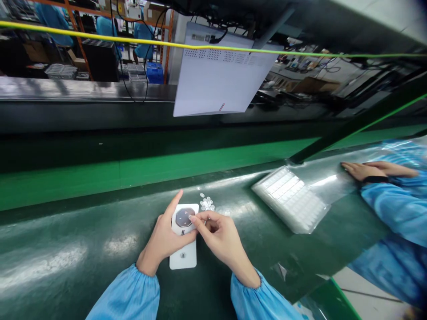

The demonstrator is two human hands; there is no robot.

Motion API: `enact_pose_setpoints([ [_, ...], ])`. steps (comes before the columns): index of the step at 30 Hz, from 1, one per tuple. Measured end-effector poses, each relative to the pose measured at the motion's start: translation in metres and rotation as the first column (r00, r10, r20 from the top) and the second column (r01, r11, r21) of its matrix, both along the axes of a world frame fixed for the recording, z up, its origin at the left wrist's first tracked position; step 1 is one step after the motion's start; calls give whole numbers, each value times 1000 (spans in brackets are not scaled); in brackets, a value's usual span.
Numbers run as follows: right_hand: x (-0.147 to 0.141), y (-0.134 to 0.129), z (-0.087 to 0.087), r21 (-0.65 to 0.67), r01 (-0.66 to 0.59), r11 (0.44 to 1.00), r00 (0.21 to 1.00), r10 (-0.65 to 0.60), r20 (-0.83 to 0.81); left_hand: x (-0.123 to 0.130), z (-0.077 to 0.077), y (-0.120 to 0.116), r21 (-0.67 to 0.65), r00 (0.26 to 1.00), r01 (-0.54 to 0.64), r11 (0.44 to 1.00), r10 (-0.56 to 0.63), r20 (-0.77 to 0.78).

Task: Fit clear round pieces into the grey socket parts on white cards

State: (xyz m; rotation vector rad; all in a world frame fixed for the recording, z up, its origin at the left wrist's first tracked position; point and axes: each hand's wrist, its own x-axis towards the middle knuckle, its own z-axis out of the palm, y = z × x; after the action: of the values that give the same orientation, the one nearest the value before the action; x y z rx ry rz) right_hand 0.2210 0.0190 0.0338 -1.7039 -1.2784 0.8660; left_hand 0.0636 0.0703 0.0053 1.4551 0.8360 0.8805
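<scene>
A white rounded rectangular card-like piece [183,262] lies on the green worktop, with a dark grey octagonal part [183,217] near its top end. My left hand [167,235] lies over its left edge and middle, thumb and index finger spread to either side. The fingertips of my right hand [220,233] are pinched together at the right edge of the grey part, on a small pale piece [191,217]. Just beyond my right hand, several small clear discs [207,204] are scattered on the worktop.
A stack of clear plastic trays [290,198] lies to the right. Farther right, another person's hands [370,170] rest on the worktop. A white panel [223,75] hangs above the far side. A green bin [342,300] stands at the lower right.
</scene>
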Motion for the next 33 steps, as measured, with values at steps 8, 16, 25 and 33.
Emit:
enact_pose_setpoints([
  [8, -5, 1, 6, 69, 67, 995, 997, -69, 21, -2, 2, -3, -149, 971, 39, 988, -2, 238],
  [16, 7, 14, -5, 35, -17, 999, 965, 26, -260, 7, 3, 3, -355, 953, -28, 934, 132, 273],
  [25, 5, -26, -4, -149, -353, 924, 923, 317, -218, 6, -6, 4, -463, 899, -123, 878, 296, 322],
  [33, 13, -4, -1, -148, -322, 935, 885, 242, -399, 7, -2, 10, -544, 792, -71, 836, 379, 479],
])
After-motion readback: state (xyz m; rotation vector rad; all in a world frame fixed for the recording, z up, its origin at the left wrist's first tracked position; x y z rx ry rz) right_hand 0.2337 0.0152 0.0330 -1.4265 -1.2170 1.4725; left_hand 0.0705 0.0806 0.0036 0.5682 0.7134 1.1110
